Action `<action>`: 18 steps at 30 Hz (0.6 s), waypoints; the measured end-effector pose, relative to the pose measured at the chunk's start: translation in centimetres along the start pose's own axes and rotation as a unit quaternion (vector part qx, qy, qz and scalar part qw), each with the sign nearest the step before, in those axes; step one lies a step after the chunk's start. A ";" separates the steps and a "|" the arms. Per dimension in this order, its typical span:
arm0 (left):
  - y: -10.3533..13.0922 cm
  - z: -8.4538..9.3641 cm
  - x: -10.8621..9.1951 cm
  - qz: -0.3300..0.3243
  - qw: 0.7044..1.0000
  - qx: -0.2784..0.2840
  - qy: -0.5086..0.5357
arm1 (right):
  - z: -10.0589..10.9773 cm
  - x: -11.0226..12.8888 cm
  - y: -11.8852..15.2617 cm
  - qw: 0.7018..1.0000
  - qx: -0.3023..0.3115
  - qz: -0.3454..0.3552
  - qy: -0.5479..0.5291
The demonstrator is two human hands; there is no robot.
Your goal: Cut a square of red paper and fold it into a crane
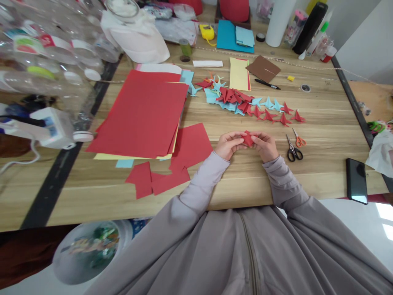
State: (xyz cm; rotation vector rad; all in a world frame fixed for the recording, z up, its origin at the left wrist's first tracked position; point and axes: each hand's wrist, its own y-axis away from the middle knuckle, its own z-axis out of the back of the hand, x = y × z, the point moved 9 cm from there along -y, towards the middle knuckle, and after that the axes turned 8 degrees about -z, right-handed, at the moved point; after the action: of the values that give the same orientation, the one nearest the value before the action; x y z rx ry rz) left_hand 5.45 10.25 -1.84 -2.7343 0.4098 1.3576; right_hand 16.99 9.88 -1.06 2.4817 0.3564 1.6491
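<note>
Between my two hands, just above the wooden table, is a small folded piece of red paper (248, 138). My left hand (229, 143) pinches its left side and my right hand (265, 144) pinches its right side. Beyond the hands lies a heap of folded red paper cranes (235, 96), mixed with light blue ones (268, 103); several more trail off to the right. Left of my hands are a loose red sheet (193, 144) and smaller red paper pieces (170, 181). A large stack of red sheets (147, 110) lies further left.
Black-handled scissors (294, 153) and orange-handled scissors (300, 140) lie right of my hands. A phone (356, 180) rests near the front right edge. Plastic bottles (61, 53) crowd the left. A yellow tape measure (207, 32) and a black pen (267, 84) lie further back.
</note>
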 end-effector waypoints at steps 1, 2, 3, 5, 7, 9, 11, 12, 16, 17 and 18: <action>0.0 0.0 0.0 -0.001 1.000 0.000 -0.001 | 0.0 0.0 0.0 1.000 -0.001 -0.001 0.001; 0.0 0.0 0.0 0.000 1.000 0.000 -0.001 | 0.0 0.0 0.0 1.000 -0.001 -0.002 0.002; 0.0 0.0 0.1 0.000 1.000 0.000 -0.002 | 0.0 0.0 0.0 1.000 -0.002 -0.002 0.003; 0.0 0.1 0.1 0.001 1.000 -0.002 -0.003 | 0.0 0.0 0.0 1.000 -0.003 -0.001 0.004; 0.0 0.1 0.1 0.000 1.000 -0.003 -0.006 | 0.1 0.0 0.0 1.000 -0.003 0.001 0.006; 0.0 0.1 0.1 -0.001 1.000 -0.003 -0.008 | 0.1 -0.1 0.0 1.000 -0.004 0.001 0.008; 0.0 0.1 0.1 -0.003 1.000 -0.002 -0.008 | 0.1 -0.1 -0.1 1.000 -0.005 0.000 0.012; 0.0 0.1 0.1 -0.004 1.000 -0.001 -0.007 | 0.2 -0.2 -0.1 1.000 -0.006 -0.001 0.013; -0.1 0.0 0.0 -0.007 1.000 0.001 -0.007 | 0.2 -0.2 -0.1 1.000 -0.010 -0.006 0.006; -0.1 0.0 0.0 -0.007 1.000 0.001 -0.007 | 0.1 -0.2 -0.1 1.000 -0.010 -0.007 0.003; -0.1 0.0 0.0 -0.007 1.000 0.001 -0.008 | 0.1 -0.2 -0.1 1.000 -0.010 -0.008 0.001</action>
State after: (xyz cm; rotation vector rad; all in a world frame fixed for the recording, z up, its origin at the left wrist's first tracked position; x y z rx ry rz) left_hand 5.46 10.31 -1.89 -2.7179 0.3915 1.3739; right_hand 17.02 9.88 -1.31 2.4563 0.3581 1.6418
